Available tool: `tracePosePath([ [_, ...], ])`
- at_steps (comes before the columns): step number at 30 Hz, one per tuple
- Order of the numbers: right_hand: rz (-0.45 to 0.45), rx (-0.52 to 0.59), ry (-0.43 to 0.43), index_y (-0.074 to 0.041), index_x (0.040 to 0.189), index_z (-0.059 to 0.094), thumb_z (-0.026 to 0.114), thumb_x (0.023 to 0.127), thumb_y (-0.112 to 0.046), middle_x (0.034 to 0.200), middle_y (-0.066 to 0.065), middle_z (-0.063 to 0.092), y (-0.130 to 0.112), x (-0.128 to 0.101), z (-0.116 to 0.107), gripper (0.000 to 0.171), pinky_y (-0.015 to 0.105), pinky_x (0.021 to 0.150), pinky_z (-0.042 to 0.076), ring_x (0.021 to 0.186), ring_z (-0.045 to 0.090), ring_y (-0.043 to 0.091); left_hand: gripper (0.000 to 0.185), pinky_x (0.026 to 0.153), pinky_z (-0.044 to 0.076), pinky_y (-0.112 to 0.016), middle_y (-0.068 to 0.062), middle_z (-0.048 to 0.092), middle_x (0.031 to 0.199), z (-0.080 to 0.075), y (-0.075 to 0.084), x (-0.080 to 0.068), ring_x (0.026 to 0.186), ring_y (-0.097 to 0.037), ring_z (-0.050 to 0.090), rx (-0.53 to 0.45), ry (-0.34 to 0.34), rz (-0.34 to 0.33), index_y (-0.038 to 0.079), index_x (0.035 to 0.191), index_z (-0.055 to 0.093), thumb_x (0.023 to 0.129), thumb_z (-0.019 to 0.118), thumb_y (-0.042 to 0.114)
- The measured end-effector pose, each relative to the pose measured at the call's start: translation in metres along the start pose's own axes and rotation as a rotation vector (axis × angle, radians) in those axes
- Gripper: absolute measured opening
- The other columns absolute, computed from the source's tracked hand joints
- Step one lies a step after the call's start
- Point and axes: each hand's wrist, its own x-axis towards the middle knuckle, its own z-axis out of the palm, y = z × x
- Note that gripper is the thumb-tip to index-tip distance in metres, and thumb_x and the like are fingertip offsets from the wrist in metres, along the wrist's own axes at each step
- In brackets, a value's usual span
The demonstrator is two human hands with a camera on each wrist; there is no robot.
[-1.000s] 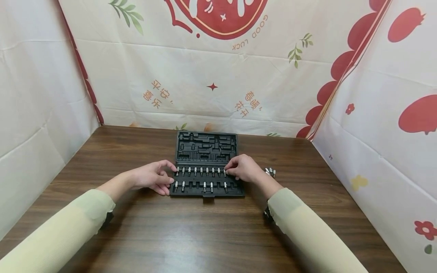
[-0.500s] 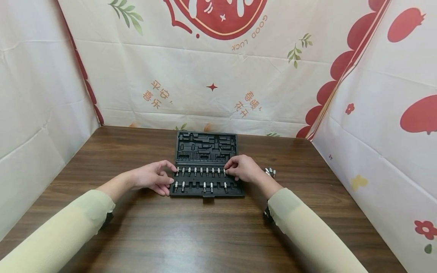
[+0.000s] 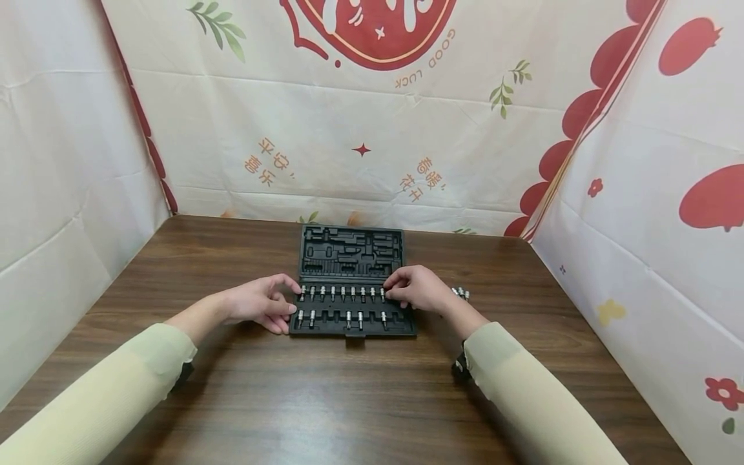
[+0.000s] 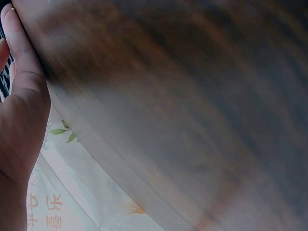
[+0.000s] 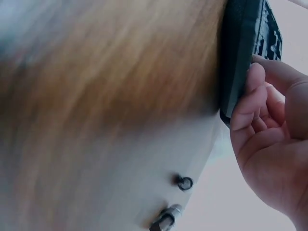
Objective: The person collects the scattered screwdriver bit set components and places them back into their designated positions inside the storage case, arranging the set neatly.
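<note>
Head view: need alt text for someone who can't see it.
A person's two hands rest at either end of an open black tool tray on a dark wooden table: the left hand at its left edge, the right hand with fingers curled at the right end of the upper row of small metal bits. A few loose bits lie just beyond the right hand.

One black tool tray (image 3: 351,253) lies at the centre of the frame on one wooden counter (image 3: 349,400). Its upper row holds nine bits (image 3: 342,292), the lower row five bits (image 3: 348,316). Just right of the tray lie about three loose bits (image 3: 462,292), partly hidden. Two hands: left hand (image 3: 261,302), right hand (image 3: 415,289).
</note>
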Motion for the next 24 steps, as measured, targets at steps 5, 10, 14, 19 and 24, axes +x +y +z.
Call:
tracePosePath([
  [5,-0.002,0.089,0.039,-0.01,0.13,0.075,0.074,0.107,-0.023,0.109,0.008,0.073,0.0,-0.008,-0.015,0.027,0.044,0.074,0.065,0.087,0.072,0.027,0.053,0.078,0.072,-0.037,-0.016,0.067,0.097,0.0,0.001,0.0,0.082,-0.023,0.079,0.003,0.0,0.001,0.002,0.153,0.035,0.11,0.065,0.008],
  [10,-0.035,0.149,0.114,-0.007,0.135,0.073,0.075,0.106,-0.028,0.114,0.015,0.072,0.003,-0.019,-0.034,0.036,0.047,0.079,0.067,0.094,0.071,0.034,0.053,0.078,0.072,-0.038,-0.016,0.068,0.097,0.001,0.001,-0.001,0.083,-0.023,0.079,0.01,0.006,0.001,0.002,0.153,0.035,0.11,0.065,0.008],
  [14,-0.057,0.169,0.172,-0.011,0.133,0.074,0.076,0.106,-0.035,0.114,0.022,0.071,0.012,-0.03,-0.05,0.036,0.042,0.076,0.065,0.088,0.068,0.03,0.052,0.078,0.072,-0.037,-0.016,0.068,0.097,0.001,0.001,-0.001,0.083,-0.023,0.079,0.006,0.004,0.0,0.002,0.153,0.035,0.11,0.065,0.007],
  [19,-0.05,0.198,0.217,-0.014,0.132,0.074,0.075,0.106,-0.039,0.096,0.009,0.063,0.026,-0.046,-0.069,0.036,0.032,0.064,0.057,0.076,0.059,0.023,0.053,0.077,0.072,-0.037,-0.017,0.068,0.097,0.001,0.002,-0.002,0.082,-0.023,0.079,0.008,0.004,-0.002,0.002,0.153,0.035,0.111,0.065,0.008],
  [24,-0.022,0.207,0.239,-0.013,0.133,0.073,0.074,0.107,-0.04,0.089,0.005,0.057,0.04,-0.06,-0.082,0.037,0.027,0.062,0.055,0.071,0.055,0.017,0.053,0.077,0.072,-0.037,-0.017,0.068,0.097,0.001,0.002,-0.002,0.082,-0.022,0.079,0.008,0.005,-0.001,0.001,0.153,0.035,0.11,0.065,0.008],
])
